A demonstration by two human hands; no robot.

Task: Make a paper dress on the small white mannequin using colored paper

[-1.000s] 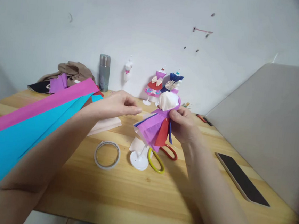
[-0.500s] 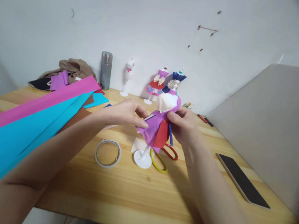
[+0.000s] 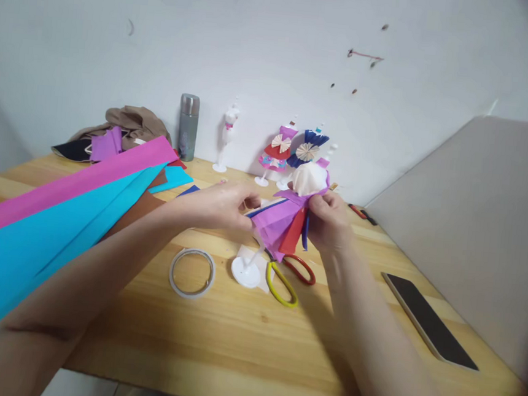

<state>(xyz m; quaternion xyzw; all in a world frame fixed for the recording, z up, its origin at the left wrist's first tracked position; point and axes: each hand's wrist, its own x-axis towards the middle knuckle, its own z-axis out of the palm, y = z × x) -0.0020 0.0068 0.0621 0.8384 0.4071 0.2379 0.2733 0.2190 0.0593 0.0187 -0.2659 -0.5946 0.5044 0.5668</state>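
A small white mannequin [image 3: 309, 178] on a round white stand [image 3: 245, 271] wears a paper dress with a purple, red and blue pleated skirt [image 3: 276, 224]. It leans to the right over the wooden table [image 3: 242, 338]. My left hand [image 3: 219, 205] pinches the left edge of the skirt. At the waist, on the right side, my right hand [image 3: 329, 219] is closed around the mannequin and the skirt's top.
A roll of tape [image 3: 191, 272] and scissors with yellow and red handles [image 3: 287, 279] lie by the stand. Long pink and cyan paper sheets [image 3: 60, 205] cover the left. A phone [image 3: 429, 320] lies right. A flask [image 3: 187, 127], a bare mannequin [image 3: 227, 134] and two dressed mannequins [image 3: 291, 151] stand at the wall.
My left hand came from above the skirt down onto its left edge and pinched it. The mannequin tilted further right while my right hand kept its hold.
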